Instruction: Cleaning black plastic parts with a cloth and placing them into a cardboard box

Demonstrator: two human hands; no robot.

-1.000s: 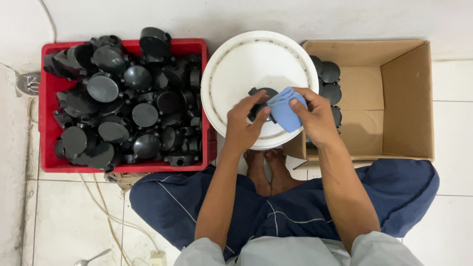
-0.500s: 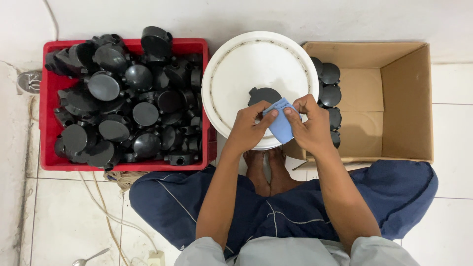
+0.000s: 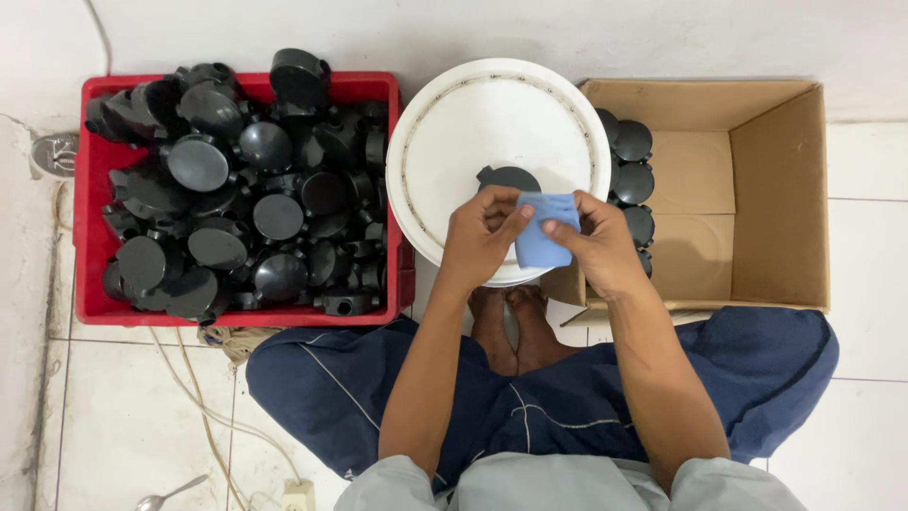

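Both hands have drawn the blue cloth [image 3: 541,237] flatter since a moment ago — it was bunched between them, and now it shows as a squarer patch, with more of the black round part [image 3: 508,179] uncovered beyond it.

Nearest the viewer, a person sits cross-legged in dark blue trousers [image 3: 530,407], bare feet [image 3: 511,322] tucked under the work. The left hand [image 3: 478,241] pinches the cloth's left edge between thumb and curled fingers; the right hand [image 3: 596,246] grips its right side, fingers closed over the fabric. The cloth sits just in front of the black part, which lies on a white round lid [image 3: 473,123] near its front edge.

To the left stands a red rectangular crate [image 3: 95,284] heaped with black round plastic parts [image 3: 236,199]. To the right is an open brown cardboard box [image 3: 776,189] — plain-sided, a column of black round parts [image 3: 634,161] along its left wall, the rest of its floor bare cardboard.

Farthest off, white floor tiles [image 3: 870,246] meet a white wall [image 3: 473,28]. Pale cords [image 3: 189,378] and a metal spoon [image 3: 175,494] lie on the tiles at lower left.
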